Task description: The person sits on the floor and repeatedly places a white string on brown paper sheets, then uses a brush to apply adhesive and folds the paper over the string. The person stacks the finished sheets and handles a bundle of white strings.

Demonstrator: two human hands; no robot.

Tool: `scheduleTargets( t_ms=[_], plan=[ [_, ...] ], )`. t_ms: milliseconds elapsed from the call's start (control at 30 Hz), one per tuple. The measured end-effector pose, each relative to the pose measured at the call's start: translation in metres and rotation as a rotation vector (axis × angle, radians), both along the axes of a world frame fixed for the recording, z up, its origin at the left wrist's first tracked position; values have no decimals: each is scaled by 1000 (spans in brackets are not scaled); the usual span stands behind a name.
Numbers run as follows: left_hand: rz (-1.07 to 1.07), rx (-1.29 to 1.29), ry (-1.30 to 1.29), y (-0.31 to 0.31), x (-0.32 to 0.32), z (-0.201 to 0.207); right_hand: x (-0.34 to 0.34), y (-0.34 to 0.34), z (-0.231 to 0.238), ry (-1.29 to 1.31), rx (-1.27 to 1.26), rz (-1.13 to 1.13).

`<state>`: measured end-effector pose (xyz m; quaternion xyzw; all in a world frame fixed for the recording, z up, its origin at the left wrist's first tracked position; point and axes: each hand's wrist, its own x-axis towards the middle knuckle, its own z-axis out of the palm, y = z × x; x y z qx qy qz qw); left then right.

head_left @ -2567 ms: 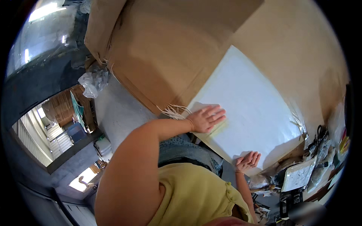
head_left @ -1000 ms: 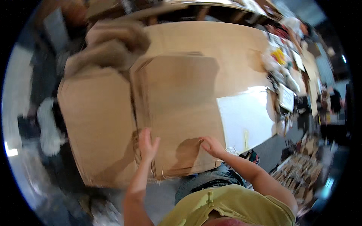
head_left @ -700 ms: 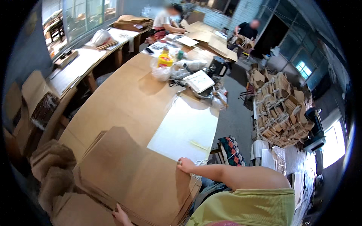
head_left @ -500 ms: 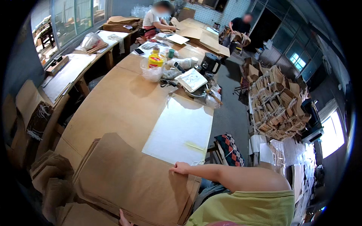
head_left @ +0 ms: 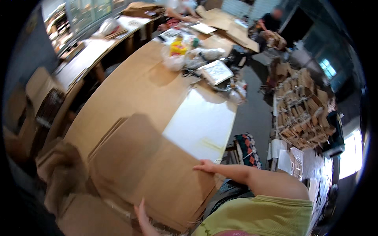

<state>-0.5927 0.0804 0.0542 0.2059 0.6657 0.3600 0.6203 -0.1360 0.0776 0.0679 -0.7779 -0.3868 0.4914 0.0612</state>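
A stack of large brown paper sheets [head_left: 153, 157] lies across the near end of the tan table, its edges slightly fanned at the left. My right hand [head_left: 204, 166] is closed at the stack's right edge, fingers bent on the paper. By the near edge of the stack is my left hand [head_left: 141, 210], its fingers stretched upward and holding nothing. More folded brown paper [head_left: 65, 169] hangs in a blurred bundle at the lower left, with another brown stack [head_left: 90, 216] below it. A white sheet [head_left: 201, 126] lies just beyond the brown stack.
Beyond the white sheet, a yellow-labelled container [head_left: 178, 48], plastic bags and a foil-like pad [head_left: 216, 72] clutter the table [head_left: 126, 86]. Two people work farther back. Tied brown bundles [head_left: 303, 106] are heaped at the right. A patterned cushion [head_left: 249, 151] sits beside the table.
My left hand has come farther into view along the stack's near edge, its fingers now stretched. My right hand stays at the stack's right edge. The whole view has shifted, with some blur.
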Motion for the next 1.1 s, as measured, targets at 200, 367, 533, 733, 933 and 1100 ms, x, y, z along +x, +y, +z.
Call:
scheduleTargets(
  t_ms=[200, 367, 533, 733, 933, 1100],
  plan=[
    [-271, -22, 681, 47, 61, 9, 54, -46, -14, -54, -61, -90],
    [-147, -26, 447, 55, 68, 7, 75, -42, -38, -81, -115, -9],
    [-133, -45, 886, 58, 72, -7, 102, -21, -63, -66, -94, 109],
    [6, -157, 655, 42, 37, -27, 63, 56, -21, 323, -48, -252],
    [51, -263, 3, 54, 38, -2, 51, 93, 22, 425, -90, -313],
    [103, -322, -31, 51, 90, 44, 102, 126, -21, 558, -261, -132]
  ],
)
